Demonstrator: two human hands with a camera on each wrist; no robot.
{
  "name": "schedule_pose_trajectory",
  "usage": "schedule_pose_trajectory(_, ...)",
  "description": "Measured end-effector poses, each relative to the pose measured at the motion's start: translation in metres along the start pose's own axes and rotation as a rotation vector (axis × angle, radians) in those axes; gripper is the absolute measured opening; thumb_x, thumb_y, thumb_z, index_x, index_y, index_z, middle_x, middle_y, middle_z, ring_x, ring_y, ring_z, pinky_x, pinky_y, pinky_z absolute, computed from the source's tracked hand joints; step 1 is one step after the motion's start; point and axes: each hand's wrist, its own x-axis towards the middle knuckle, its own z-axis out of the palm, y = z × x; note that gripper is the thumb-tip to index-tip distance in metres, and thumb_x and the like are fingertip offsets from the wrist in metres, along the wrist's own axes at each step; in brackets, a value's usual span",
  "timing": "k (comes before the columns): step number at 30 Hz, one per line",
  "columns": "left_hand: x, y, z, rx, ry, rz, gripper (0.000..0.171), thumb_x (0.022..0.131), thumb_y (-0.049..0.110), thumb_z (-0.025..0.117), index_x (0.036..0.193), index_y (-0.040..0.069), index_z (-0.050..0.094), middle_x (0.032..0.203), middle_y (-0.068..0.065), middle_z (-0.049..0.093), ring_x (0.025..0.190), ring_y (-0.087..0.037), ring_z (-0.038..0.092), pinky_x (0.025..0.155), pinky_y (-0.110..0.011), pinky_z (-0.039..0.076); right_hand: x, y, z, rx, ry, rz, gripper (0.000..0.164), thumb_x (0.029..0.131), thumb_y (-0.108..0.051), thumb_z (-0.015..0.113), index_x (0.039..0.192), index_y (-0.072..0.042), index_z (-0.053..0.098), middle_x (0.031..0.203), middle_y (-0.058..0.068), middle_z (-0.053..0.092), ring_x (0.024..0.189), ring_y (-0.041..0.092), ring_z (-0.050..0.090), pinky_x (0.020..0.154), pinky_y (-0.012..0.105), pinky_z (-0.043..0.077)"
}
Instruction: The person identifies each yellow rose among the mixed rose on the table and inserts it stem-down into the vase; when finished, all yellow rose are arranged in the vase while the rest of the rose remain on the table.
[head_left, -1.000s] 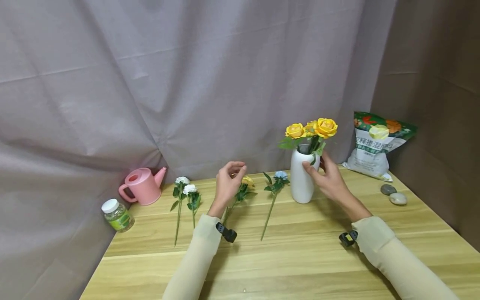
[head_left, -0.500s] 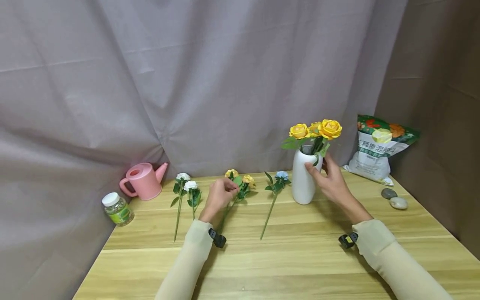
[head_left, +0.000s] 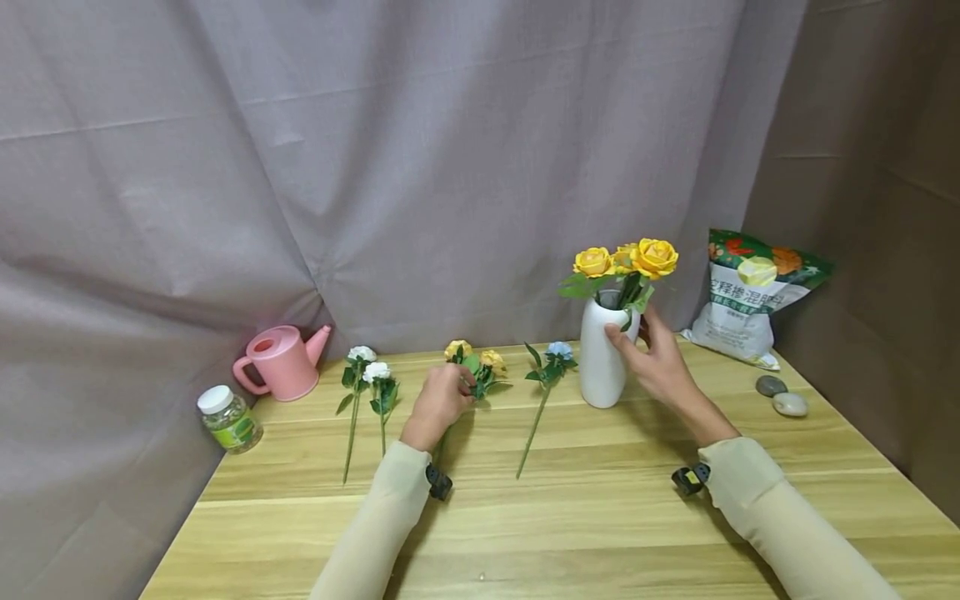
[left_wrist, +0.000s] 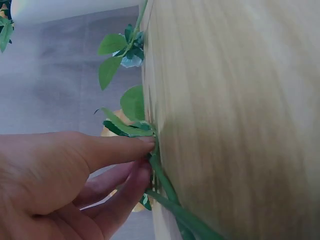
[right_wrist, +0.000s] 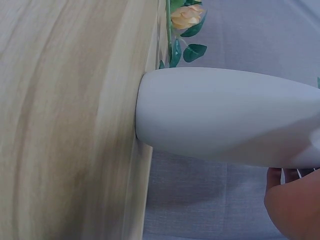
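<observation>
On the table, two yellow flowers (head_left: 492, 361) with green leaves lie side by side. My left hand (head_left: 441, 403) is down over their stems; in the left wrist view the thumb and fingertips (left_wrist: 146, 144) pinch at a green stem (left_wrist: 167, 186), close to the tabletop. A second stem crosses just below. My right hand (head_left: 660, 358) holds the upper side of a white vase (head_left: 602, 358), thumb on the front, other fingers behind it. The vase stands upright with several yellow roses (head_left: 655, 258) in its mouth. The right wrist view shows its base on the table.
A blue flower (head_left: 559, 351) lies between the hands. Two white flowers (head_left: 377, 372), a pink watering can (head_left: 282, 367) and a lidded jar (head_left: 231, 421) are on the left. At right are a printed bag (head_left: 742, 300) and two stones (head_left: 791, 405). A grey curtain hangs behind.
My left hand has come down and slightly left, from above the table onto the stems of the lying yellow flowers. The right hand stays on the vase.
</observation>
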Motion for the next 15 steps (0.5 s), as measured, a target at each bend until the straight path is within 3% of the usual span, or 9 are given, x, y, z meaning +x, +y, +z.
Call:
schedule_pose_trajectory(7,-0.0005,-0.0012,0.0027,-0.003,0.029,-0.021,0.019,0.081,-0.001,0.079,0.097,0.007,0.075,0.081,-0.007,0.077,0.074,-0.015,0.073,0.067,-0.031,0.059,-0.0002,0.0007,0.0008,-0.001,-0.006,0.015,0.064,0.100,-0.019,0.062,0.156,-0.012,0.031,0.150,0.014,0.048,0.129,0.012,0.049,0.109,0.039,0.044)
schedule_pose_trajectory(10,-0.0004,-0.0025,0.0024,-0.047,0.021,-0.029,0.019,0.081,-0.001,0.076,0.099,0.007,0.075,0.082,-0.006,0.077,0.073,-0.013,0.073,0.062,-0.026,0.057,-0.0002,0.0012,0.0010,-0.001,-0.007,0.014,0.064,0.101,-0.019,0.062,0.156,-0.012,0.031,0.149,0.014,0.048,0.129,0.015,0.050,0.108,0.038,0.044)
schedule_pose_trajectory(15,0.0002,-0.0047,0.0007,-0.159,0.011,-0.055,0.018,0.083,0.001,0.072,0.098,0.009,0.075,0.083,-0.005,0.078,0.074,-0.012,0.073,0.060,-0.024,0.057,0.0002,0.0022,0.0009,-0.002,-0.007,0.014,0.064,0.101,-0.020,0.062,0.156,-0.013,0.031,0.148,0.013,0.049,0.127,0.013,0.051,0.105,0.027,0.045)
